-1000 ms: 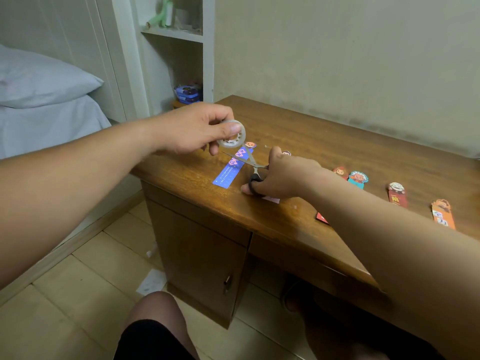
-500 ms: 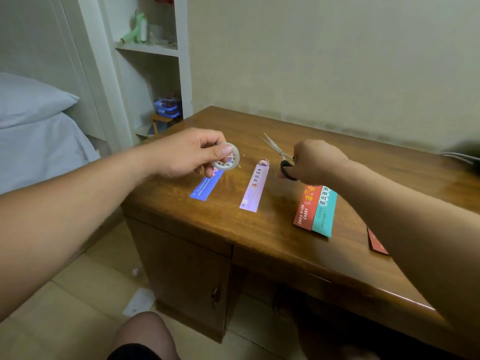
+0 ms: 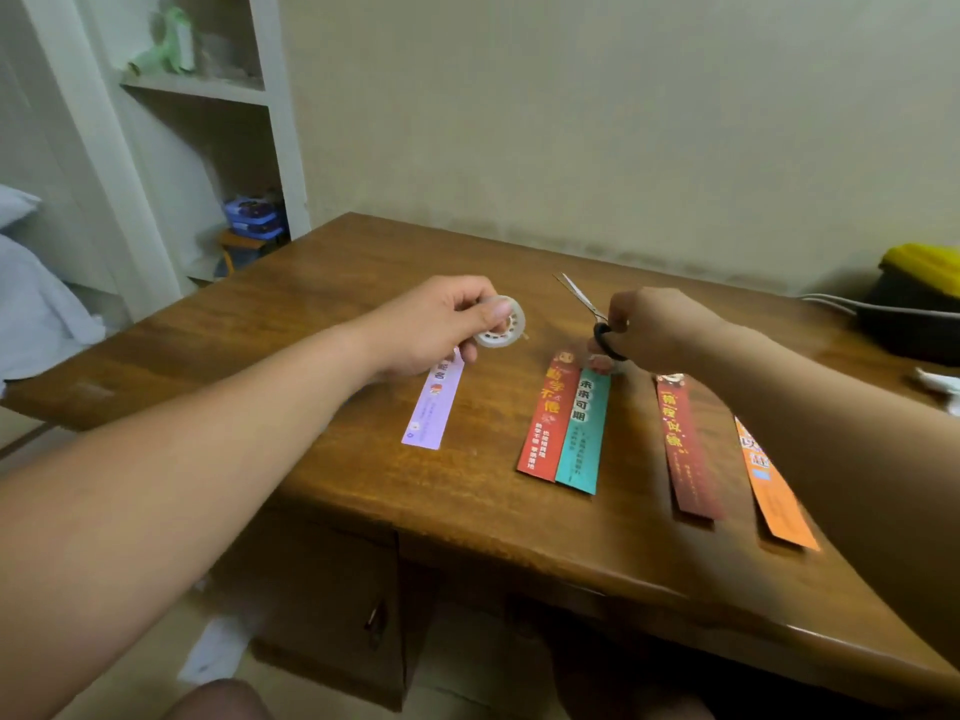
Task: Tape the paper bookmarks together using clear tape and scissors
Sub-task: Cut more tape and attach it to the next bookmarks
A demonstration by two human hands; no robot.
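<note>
My left hand (image 3: 434,327) pinches a small roll of clear tape (image 3: 503,330) above the wooden desk (image 3: 322,314). Under that hand lies a lilac bookmark (image 3: 434,407). My right hand (image 3: 654,327) grips black-handled scissors (image 3: 589,309), blades pointing up and to the left. Just below the scissors a red bookmark (image 3: 545,423) and a teal bookmark (image 3: 582,433) lie side by side, edges touching. Further right lie a dark red bookmark (image 3: 685,449) and an orange bookmark (image 3: 774,496), partly hidden by my right arm.
A dark bag with a yellow top (image 3: 919,298) and a white cable (image 3: 852,304) sit at the desk's far right. White crumpled paper (image 3: 940,387) lies near the right edge. A white shelf unit (image 3: 208,132) stands left, a bed (image 3: 31,304) beyond it.
The view has swung to the right, and the blue bookmark is out of sight. My right hand with the scissors now sits above the red and teal pair. The left hand still holds the tape.
</note>
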